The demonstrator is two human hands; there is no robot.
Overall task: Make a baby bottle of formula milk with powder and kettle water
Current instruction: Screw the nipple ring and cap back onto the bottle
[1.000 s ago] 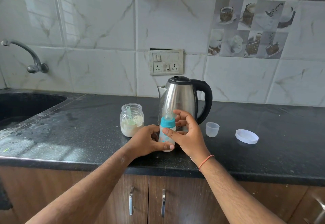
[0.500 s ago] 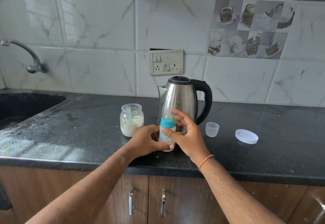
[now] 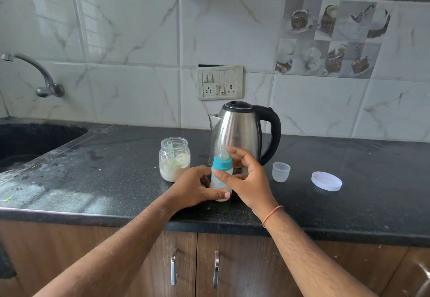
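The left hand grips the bottle steady on the tabletop so the right hand, fingers half-curled, can turn its teal cap.

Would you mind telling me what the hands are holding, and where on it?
The baby bottle: left hand grips its lower body, right hand its turquoise collar.

Both forearms are bare and sleeveless, with visible hair; the right hand has a thin orange thread band at its wrist
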